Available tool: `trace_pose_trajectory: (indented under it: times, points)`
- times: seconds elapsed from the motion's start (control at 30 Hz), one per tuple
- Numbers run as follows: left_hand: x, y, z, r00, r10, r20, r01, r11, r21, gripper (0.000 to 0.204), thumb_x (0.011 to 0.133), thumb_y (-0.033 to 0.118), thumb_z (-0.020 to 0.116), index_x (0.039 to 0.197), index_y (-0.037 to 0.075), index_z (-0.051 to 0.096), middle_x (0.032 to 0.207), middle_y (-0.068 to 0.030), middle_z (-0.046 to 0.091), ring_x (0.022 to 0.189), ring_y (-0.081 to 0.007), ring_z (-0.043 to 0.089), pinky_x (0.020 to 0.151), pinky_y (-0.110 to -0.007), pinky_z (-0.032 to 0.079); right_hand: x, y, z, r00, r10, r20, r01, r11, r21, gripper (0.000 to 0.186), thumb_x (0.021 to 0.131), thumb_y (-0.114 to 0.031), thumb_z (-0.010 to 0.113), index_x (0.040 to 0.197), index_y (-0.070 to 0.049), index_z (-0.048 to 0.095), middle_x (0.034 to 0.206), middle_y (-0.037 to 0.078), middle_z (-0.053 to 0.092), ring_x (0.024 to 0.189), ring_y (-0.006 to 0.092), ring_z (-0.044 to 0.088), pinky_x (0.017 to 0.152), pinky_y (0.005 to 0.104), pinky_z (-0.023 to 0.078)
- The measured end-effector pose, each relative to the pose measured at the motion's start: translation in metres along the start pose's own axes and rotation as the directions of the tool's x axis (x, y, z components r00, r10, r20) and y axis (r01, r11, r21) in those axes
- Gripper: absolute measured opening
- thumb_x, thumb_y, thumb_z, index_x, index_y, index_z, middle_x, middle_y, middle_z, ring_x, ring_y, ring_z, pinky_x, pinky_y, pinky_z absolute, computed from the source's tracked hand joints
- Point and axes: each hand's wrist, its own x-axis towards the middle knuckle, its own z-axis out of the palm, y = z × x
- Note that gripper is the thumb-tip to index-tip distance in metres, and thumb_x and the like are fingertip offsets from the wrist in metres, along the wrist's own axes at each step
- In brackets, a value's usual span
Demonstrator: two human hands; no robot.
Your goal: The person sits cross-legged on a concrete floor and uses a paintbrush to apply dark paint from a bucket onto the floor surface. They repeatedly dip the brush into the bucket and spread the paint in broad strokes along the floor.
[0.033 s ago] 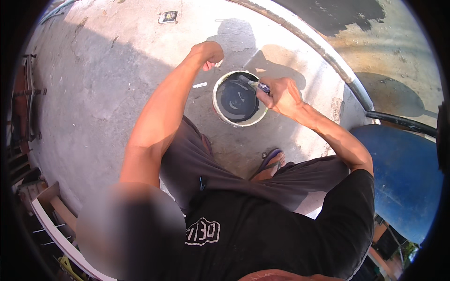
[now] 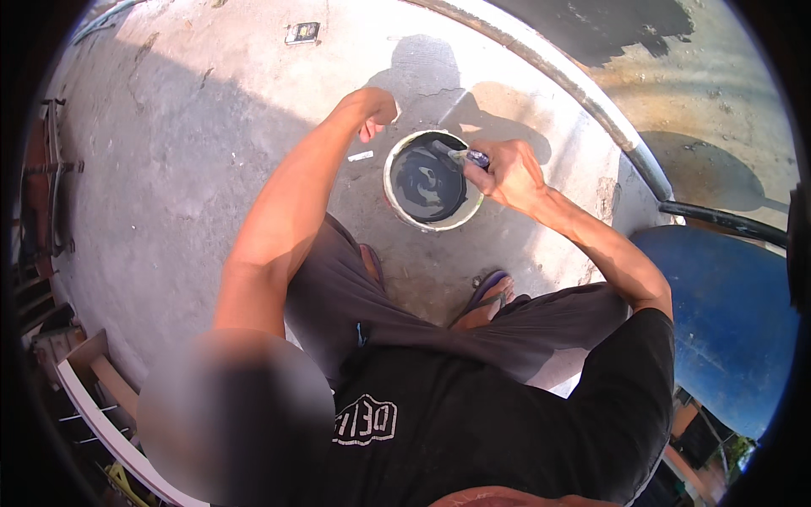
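A round pale bucket (image 2: pixel 389 190) stands on the concrete floor, holding dark grey paint (image 2: pixel 422 196) with lighter streaks on its surface. My right hand (image 2: pixel 509 173) is closed round the handle of a paintbrush (image 2: pixel 477 159) at the bucket's right rim. The brush's head reaches into the bucket near the far side, its tip dark with paint. My left hand (image 2: pixel 372 111) is in the air beyond the bucket's left side, its fingers curled in. Whatever it holds, if anything, is hidden.
A small white stick (image 2: pixel 361 155) lies left of the bucket. Farther off is a small dark packet (image 2: pixel 302 33). A pale curb (image 2: pixel 541 59) runs along the far right, and a large blue drum (image 2: pixel 718 313) stands near my right arm. Dark paint (image 2: pixel 625 29) covers part of the surface beyond.
My left hand has moved slightly nearer to me and lower in the picture. The brush head has shifted a little, and the light streaks in the paint have changed shape.
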Motion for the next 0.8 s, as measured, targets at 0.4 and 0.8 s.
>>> trace_pose_trajectory:
  times: [0.4,0.8]
  points:
    - [-0.018,-0.069,0.058,0.905,0.371,0.209,-0.134,0.714,-0.687,0.052,0.094,0.013,0.046,0.143,-0.003,0.039,0.135,-0.0211,0.055,0.119,-0.0319,0.06,0.099,-0.046,0.049,0.009,0.029,0.025,0.956,0.186,0.226,-0.287,0.749,0.597,0.019,0.086,-0.012,0.065,0.083,0.006,0.071,0.063,0.01,0.068,0.052,0.0143,0.065,0.051,0.0265,0.05]
    - [-0.016,-0.057,0.081,0.983,0.186,0.002,-0.153,0.817,-0.556,0.044,0.1,0.03,0.046,0.131,-0.001,0.051,0.125,-0.0191,0.061,0.113,-0.0287,0.062,0.101,-0.041,0.049,0.005,0.054,0.028,0.881,-0.451,-0.143,0.434,0.891,-0.135,0.011,0.076,-0.01,0.068,0.073,0.0,0.066,0.057,0.015,0.058,0.046,0.0313,0.055,0.047,0.0395,0.042]
